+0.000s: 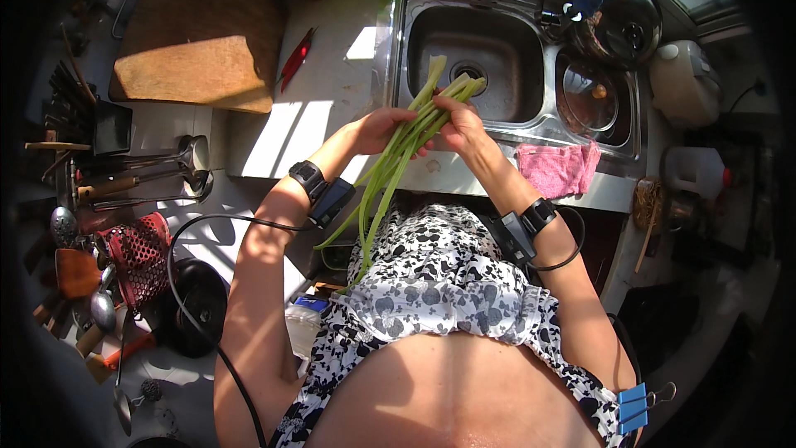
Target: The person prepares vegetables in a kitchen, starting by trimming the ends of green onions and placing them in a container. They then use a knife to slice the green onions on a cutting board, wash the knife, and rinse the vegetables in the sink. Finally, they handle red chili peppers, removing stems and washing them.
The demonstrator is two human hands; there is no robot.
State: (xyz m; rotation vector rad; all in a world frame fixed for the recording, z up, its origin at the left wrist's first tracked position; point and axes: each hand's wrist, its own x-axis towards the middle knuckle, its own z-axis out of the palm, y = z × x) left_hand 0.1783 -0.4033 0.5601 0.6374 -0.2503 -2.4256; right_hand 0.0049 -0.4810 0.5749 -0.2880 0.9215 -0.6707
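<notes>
A bunch of thin pale-green stalks, apparently celery (398, 148), is held in front of the counter edge. My left hand (378, 130) grips it from the left, thumb on top and fingertips showing underneath. Higher up the stalks, near their pale cut ends, my right hand (461, 124) has its thumb and fingers around them. Those ends point over the steel sink basin (507, 68), and the long thin tails hang down towards my patterned dress (429, 242). Part of my left fingers is hidden behind the stalks.
Two red chillies (296, 59) lie beside a wooden chopping board (193, 68) on the left. A pink cloth (553, 171) rests on the sink's front edge. The smaller basin holds a clear round lid or bowl (587, 99). Ladles (196, 155) and other utensils hang at left.
</notes>
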